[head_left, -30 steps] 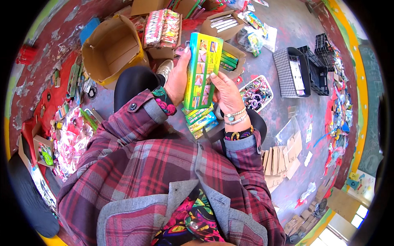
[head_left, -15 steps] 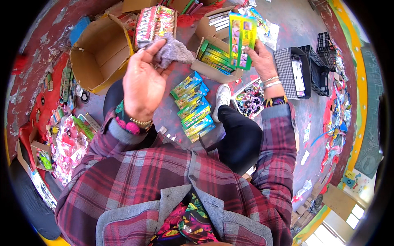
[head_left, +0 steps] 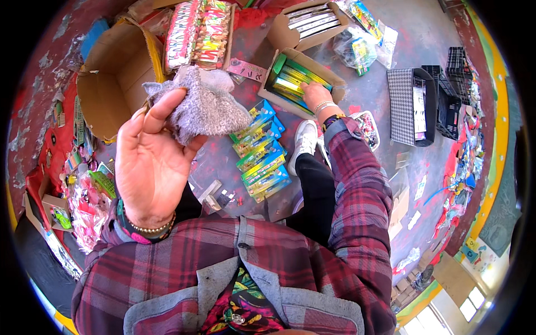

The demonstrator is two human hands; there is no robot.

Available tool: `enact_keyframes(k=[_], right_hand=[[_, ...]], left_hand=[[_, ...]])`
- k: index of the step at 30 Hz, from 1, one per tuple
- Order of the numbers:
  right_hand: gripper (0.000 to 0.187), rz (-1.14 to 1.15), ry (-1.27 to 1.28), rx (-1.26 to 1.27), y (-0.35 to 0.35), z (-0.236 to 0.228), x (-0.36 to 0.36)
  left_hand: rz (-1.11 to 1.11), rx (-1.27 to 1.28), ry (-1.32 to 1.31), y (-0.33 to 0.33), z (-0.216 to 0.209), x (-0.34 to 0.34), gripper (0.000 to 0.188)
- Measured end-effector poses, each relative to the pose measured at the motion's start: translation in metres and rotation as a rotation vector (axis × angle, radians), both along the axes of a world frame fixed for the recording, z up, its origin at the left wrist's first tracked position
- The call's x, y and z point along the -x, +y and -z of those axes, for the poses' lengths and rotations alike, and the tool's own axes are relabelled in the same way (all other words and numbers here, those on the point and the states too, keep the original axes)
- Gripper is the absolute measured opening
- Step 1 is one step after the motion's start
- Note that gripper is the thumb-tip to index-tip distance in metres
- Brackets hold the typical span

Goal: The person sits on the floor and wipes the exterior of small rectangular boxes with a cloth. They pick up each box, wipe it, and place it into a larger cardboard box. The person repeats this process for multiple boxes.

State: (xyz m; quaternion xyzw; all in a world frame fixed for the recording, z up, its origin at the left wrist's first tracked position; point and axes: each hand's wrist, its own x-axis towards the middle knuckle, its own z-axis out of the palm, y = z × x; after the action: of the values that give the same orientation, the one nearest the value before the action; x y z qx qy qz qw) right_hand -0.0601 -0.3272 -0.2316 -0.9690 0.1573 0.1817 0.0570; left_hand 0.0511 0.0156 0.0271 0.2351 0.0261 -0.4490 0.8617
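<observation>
My left hand (head_left: 153, 167) pinches a grey fluffy cloth (head_left: 204, 106) between thumb and fingers, raised in front of me on the left. My right hand (head_left: 317, 97) reaches into an open cardboard box (head_left: 335, 109) full of flat green and yellow packs (head_left: 290, 75). Its fingers are bent together on the edge of one pack in there; the fingertips are partly hidden. On the floor below the box lies an overlapping row of blue, green and yellow packs (head_left: 262, 162).
A large open carton (head_left: 111, 84) stands at left, beside a box of colourful wrapped goods (head_left: 215, 33). Another box holds white packs (head_left: 312, 25). A checked basket (head_left: 399, 106) and black crates (head_left: 446, 111) stand at right. Loose packaging (head_left: 89, 212) piles up at left.
My right hand has lowered the green and yellow pack from the air into the cardboard box. My left hand has drawn nearer and to the left with the cloth.
</observation>
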Motion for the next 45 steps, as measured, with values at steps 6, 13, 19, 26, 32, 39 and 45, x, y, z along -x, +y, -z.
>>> enact_keyframes(k=[6,13,19,26,32,39,45], right_hand=[[0.016,0.015,-0.055,0.078,0.005,0.023,-0.010],[0.021,-0.051,0.240,0.205,0.003,0.028,-0.013],[0.023,-0.010,0.288,0.193,0.002,0.031,-0.016],[0.026,0.147,0.325,0.102,-0.002,0.020,-0.016],[0.036,0.253,0.317,0.038,-0.003,-0.010,-0.008],[0.036,-0.032,0.110,-0.179,0.053,-0.072,-0.013],[0.023,-0.334,0.345,-0.219,0.151,0.014,0.046]], left_hand=[[-0.013,-0.072,0.004,-0.004,0.004,-0.002,0.053],[-0.001,-0.054,-0.019,-0.003,0.008,-0.001,0.053],[0.017,-0.059,-0.040,-0.004,0.007,0.001,0.052],[0.056,0.008,-0.087,-0.003,0.008,0.004,0.047],[0.052,-0.017,-0.068,-0.002,0.007,0.009,0.043],[0.031,-0.059,-0.080,0.005,0.010,0.013,0.039],[0.011,-0.133,-0.081,-0.001,0.009,0.019,0.040]])
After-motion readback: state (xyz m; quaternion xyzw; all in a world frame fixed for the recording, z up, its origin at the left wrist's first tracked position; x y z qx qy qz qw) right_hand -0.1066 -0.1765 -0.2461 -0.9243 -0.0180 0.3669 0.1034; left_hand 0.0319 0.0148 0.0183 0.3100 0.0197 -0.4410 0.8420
